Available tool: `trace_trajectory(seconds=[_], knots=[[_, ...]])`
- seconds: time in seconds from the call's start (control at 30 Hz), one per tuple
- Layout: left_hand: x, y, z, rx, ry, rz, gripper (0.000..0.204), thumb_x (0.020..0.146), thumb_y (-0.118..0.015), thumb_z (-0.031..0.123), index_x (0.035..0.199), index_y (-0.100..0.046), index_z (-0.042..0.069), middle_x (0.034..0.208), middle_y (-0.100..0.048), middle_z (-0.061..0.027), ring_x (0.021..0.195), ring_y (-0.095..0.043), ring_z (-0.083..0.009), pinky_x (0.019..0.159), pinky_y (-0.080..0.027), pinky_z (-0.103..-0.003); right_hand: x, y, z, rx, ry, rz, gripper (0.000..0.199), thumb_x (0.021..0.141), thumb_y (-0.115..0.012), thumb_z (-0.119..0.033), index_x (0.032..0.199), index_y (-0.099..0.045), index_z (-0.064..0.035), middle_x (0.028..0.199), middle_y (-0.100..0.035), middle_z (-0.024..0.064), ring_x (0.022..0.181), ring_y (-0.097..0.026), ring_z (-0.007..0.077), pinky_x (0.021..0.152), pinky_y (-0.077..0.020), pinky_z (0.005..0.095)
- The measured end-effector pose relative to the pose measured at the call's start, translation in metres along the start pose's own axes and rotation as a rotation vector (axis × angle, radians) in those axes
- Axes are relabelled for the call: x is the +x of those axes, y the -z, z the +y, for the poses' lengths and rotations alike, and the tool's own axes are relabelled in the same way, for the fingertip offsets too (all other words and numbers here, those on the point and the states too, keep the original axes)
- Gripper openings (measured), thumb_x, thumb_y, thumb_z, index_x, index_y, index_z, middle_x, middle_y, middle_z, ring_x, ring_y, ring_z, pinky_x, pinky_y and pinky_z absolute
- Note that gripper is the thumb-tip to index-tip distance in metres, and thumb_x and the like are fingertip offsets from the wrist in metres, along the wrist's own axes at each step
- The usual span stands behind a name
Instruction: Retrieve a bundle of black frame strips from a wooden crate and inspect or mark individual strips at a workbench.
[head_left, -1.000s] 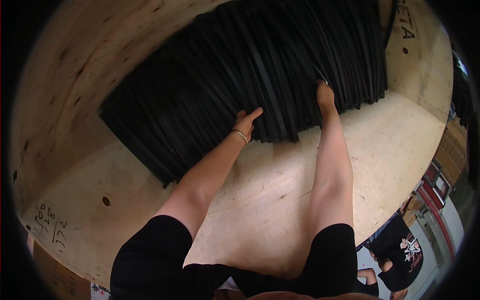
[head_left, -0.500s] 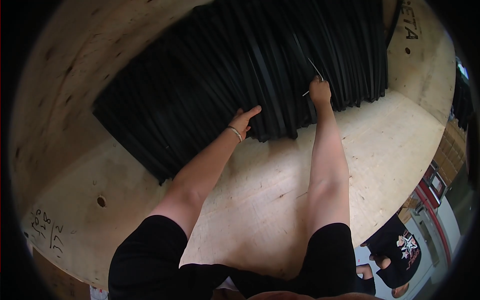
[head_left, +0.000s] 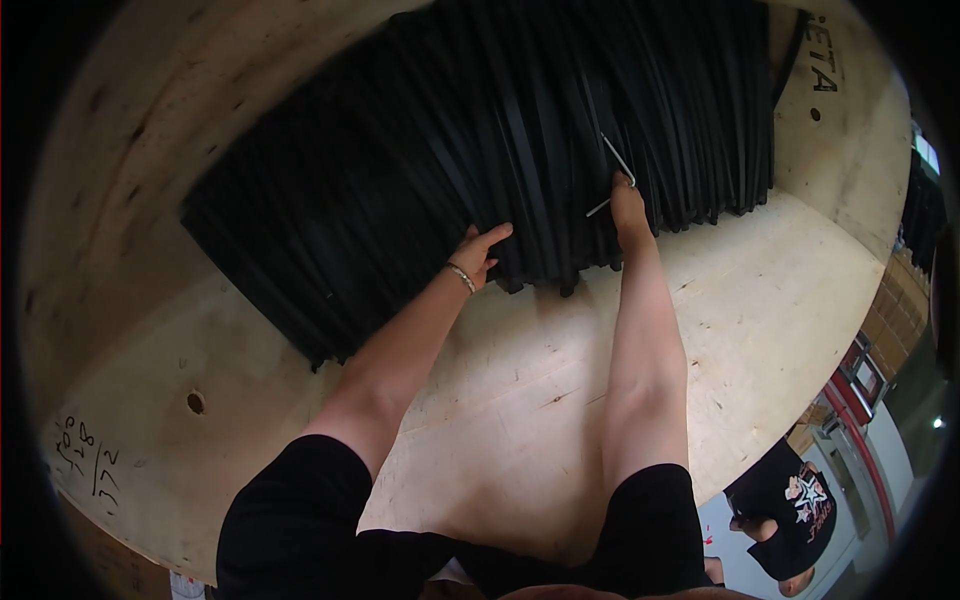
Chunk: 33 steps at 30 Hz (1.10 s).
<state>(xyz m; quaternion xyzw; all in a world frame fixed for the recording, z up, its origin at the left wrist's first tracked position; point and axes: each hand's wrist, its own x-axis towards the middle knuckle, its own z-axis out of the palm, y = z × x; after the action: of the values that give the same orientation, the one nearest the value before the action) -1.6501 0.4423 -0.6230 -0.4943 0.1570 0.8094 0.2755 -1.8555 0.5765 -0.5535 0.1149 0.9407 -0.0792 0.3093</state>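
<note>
A wide, dense row of long black strips (head_left: 400, 170) fills the upper middle, packed edge to edge on a plywood surface (head_left: 500, 400). My left hand (head_left: 478, 255) touches the lower front of the row, one digit stretched to the right across the strips and the others partly hidden; it wears a pale bracelet (head_left: 461, 278). To its right, my right hand (head_left: 627, 208) is closed round a thin silvery metal tool (head_left: 618, 160) whose ends stick out on both sides of the fist. What kind of tool it is does not show clearly. The fist lies close against the strips.
Plywood walls (head_left: 850, 140) rise behind and beside the strips, with dark lettering at the right. Handwritten marks (head_left: 88, 455) and a knot hole (head_left: 195, 403) are at the left. Beyond the lower right edge is another person in a black shirt (head_left: 785, 505), near a red pipe (head_left: 870, 455).
My right hand has moved down and slightly left with the metal tool, which now shows more of its length. My left hand has shifted slightly down and left along the strips.
</note>
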Motion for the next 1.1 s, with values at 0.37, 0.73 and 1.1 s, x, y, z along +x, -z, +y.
trace_trajectory(seconds=[0.37, 0.73, 1.1], knots=[[0.007, 0.028, 0.001, -0.107, 0.096, -0.175, 0.071, 0.065, -0.072, 0.047, 0.123, -0.043, 0.019, 0.122, -0.047, 0.0032, 0.107, -0.039, -0.0129, 0.078, -0.026, -0.029, -0.009, 0.005, 0.005, 0.713, -0.250, -0.363, 0.061, 0.091, -0.037, -0.041, 0.130, -0.033, 0.0051, 0.131, -0.039, 0.0187, 0.120, -0.039, 0.0264, 0.100, -0.0285, 0.0321], [-0.006, 0.043, 0.003, -0.300, 0.046, -0.327, 0.069, 0.075, -0.063, 0.046, 0.127, -0.041, 0.006, 0.128, -0.046, -0.0103, 0.119, -0.042, -0.0252, 0.101, -0.029, -0.041, -0.035, -0.003, -0.007, 0.895, -0.266, -0.447, 0.058, 0.091, -0.038, -0.042, 0.129, -0.036, 0.0027, 0.129, -0.043, 0.0163, 0.117, -0.042, 0.0245, 0.100, -0.0306, 0.0327], [-0.056, 0.063, -0.001, -0.551, 0.025, -0.378, 0.058, 0.080, -0.058, 0.046, 0.118, -0.049, 0.003, 0.116, -0.054, -0.0134, 0.104, -0.053, -0.0263, 0.090, -0.043, -0.040, -0.078, -0.005, -0.051, 1.294, -0.187, -0.572, 0.047, 0.090, -0.046, -0.037, 0.119, -0.047, 0.0007, 0.111, -0.056, 0.0131, 0.101, -0.055, 0.0223, 0.087, -0.0446, 0.0328]])
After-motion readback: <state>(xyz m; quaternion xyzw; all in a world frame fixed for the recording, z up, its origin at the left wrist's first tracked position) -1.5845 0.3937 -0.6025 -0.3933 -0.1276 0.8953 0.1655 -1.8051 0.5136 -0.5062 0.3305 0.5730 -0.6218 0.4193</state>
